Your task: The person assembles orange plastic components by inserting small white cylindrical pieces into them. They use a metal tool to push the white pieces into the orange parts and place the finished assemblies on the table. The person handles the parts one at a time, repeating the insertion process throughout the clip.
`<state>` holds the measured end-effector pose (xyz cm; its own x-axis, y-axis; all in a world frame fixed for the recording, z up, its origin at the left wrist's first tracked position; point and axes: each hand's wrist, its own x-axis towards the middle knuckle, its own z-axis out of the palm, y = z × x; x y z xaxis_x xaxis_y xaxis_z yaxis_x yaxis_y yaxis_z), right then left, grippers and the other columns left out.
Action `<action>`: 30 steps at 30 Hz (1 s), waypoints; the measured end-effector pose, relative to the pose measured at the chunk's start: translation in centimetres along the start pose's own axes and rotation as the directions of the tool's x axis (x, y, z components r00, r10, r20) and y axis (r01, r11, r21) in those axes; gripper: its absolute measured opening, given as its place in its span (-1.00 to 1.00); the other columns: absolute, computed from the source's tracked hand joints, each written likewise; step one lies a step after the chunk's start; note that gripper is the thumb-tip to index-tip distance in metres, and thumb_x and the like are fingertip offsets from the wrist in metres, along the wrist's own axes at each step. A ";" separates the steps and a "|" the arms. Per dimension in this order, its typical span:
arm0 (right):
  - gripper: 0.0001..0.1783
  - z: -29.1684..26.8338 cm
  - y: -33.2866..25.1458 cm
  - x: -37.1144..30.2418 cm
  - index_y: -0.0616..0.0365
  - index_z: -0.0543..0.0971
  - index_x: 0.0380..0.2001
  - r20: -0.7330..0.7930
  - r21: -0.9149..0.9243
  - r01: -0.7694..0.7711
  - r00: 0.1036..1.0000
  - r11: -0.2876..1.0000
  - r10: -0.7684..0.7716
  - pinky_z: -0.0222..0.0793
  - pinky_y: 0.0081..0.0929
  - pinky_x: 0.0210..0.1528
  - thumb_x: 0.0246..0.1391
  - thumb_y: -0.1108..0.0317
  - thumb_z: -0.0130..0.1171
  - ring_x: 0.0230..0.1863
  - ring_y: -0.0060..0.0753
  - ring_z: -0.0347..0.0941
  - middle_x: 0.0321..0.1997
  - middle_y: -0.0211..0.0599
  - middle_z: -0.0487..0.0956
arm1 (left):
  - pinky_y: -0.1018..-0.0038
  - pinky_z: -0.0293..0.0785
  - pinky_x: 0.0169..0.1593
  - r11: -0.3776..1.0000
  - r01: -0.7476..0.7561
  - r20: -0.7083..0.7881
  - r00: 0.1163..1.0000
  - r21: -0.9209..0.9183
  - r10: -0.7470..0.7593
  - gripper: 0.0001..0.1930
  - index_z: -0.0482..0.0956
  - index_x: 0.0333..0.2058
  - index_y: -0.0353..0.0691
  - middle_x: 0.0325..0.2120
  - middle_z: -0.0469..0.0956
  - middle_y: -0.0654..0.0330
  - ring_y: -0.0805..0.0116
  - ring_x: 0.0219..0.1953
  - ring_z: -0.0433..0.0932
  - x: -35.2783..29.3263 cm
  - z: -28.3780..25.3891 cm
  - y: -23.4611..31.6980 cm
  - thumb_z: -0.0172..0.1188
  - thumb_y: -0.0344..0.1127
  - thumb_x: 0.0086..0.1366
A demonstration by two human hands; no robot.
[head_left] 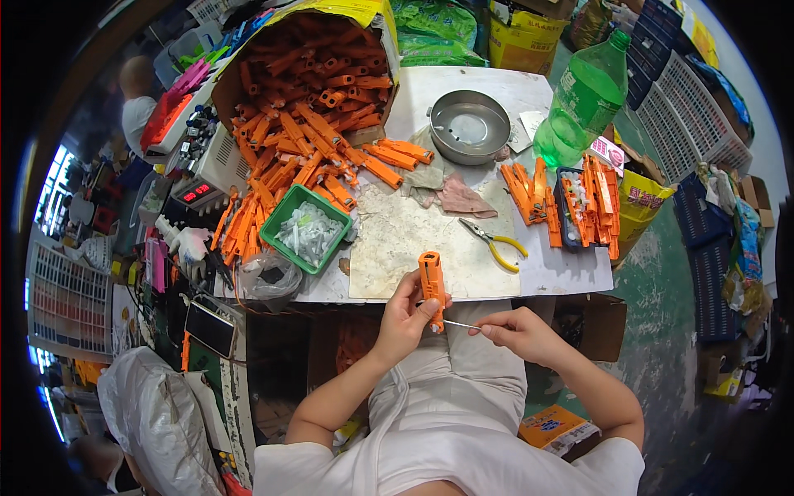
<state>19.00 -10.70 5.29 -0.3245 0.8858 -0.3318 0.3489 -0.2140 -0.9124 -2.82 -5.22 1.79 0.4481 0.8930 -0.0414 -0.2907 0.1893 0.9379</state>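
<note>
My left hand (399, 321) is closed around an orange plastic housing (431, 279), held upright just off the table's front edge. A thin metal rod-like tool (461, 325) is pinched in my right hand (523, 333). Its tip meets the lower end of the housing; its other end is hidden in my fingers, so its exact kind does not show. On the worn board beyond my hands lie pliers with yellow handles (499, 245). A green tray (306, 259) of small whitish plastic pieces sits to the left.
Similar orange housings (318, 132) spill from a large carton at the back left. A round metal bowl (469, 128) and a green bottle (583, 99) stand at the back. More housings lie around a small dark blue bin (571, 207) on the right. A cloth (465, 197) lies mid-table.
</note>
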 end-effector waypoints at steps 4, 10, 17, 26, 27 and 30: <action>-0.75 0.8 -0.9 -0.4 0.15 0.59 -0.18 -0.103 -0.279 0.242 0.955 0.929 -0.280 0.31 -0.40 -0.56 0.07 0.39 0.06 -0.64 -0.21 0.43 -0.58 -0.12 0.52 | 0.43 0.46 -0.07 0.999 -0.001 -0.040 0.999 0.041 0.003 -0.51 0.14 0.15 -0.34 -0.22 0.50 0.05 0.34 -0.15 0.52 -0.2 0.2 -0.3 0.07 -0.37 0.30; -0.61 3.3 -1.4 -2.1 0.24 0.47 -0.13 0.005 -0.834 0.267 0.879 0.483 -0.477 0.34 -0.36 -0.63 -0.14 0.49 0.10 -0.65 -0.23 0.45 -0.55 -0.21 0.49 | 0.50 0.45 -0.12 0.999 -0.035 -0.121 0.992 0.029 0.039 -0.54 0.16 0.13 -0.35 -0.24 0.48 0.12 0.42 -0.22 0.50 -0.4 0.6 -0.8 0.06 -0.38 0.31; -0.60 2.7 -1.8 -1.3 0.23 0.49 -0.07 -0.066 -0.711 0.248 0.908 0.658 -0.414 0.38 -0.37 -0.56 -0.08 0.49 0.06 -0.65 -0.23 0.45 -0.57 -0.14 0.51 | 0.49 0.45 -0.09 0.999 -0.038 -0.142 0.989 -0.017 0.035 -0.56 0.16 0.12 -0.35 -0.25 0.48 0.12 0.43 -0.21 0.50 0.0 0.4 -0.9 0.04 -0.40 0.32; -0.78 0.0 -4.1 -1.1 0.18 0.61 -0.23 -0.124 -0.273 0.128 0.978 0.954 -0.166 0.33 -0.42 -0.50 0.10 0.34 0.09 -0.62 -0.17 0.43 -0.55 -0.03 0.53 | 0.37 0.48 -0.03 0.994 -0.029 -0.096 0.995 -0.104 0.019 -0.53 0.16 0.13 -0.33 -0.23 0.52 0.03 0.28 -0.15 0.55 -0.1 0.1 0.3 0.06 -0.38 0.30; -0.78 0.0 -4.2 -1.0 0.18 0.61 -0.23 -0.114 -0.288 0.120 0.981 0.950 -0.158 0.32 -0.42 -0.50 0.10 0.33 0.10 -0.63 -0.18 0.42 -0.56 -0.02 0.52 | 0.38 0.48 -0.03 0.994 -0.026 -0.087 0.996 -0.103 0.017 -0.53 0.17 0.13 -0.33 -0.23 0.52 0.03 0.28 -0.15 0.55 -0.1 0.2 0.3 0.07 -0.37 0.30; -0.78 -0.2 -4.2 -0.9 0.15 0.62 -0.23 -0.081 -0.303 0.079 0.991 0.950 -0.109 0.31 -0.41 -0.51 0.10 0.33 0.10 -0.62 -0.19 0.42 -0.57 -0.03 0.52 | 0.40 0.47 -0.04 0.995 -0.022 -0.071 0.997 -0.095 0.015 -0.52 0.17 0.13 -0.33 -0.24 0.53 0.05 0.29 -0.15 0.55 -0.2 0.4 0.5 0.08 -0.34 0.30</action>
<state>18.00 -10.57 9.44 -0.2882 0.9342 -0.2103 0.5723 -0.0081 -0.8200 -2.71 -5.48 2.45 0.3824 0.9226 -0.0513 -0.3794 0.2074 0.9017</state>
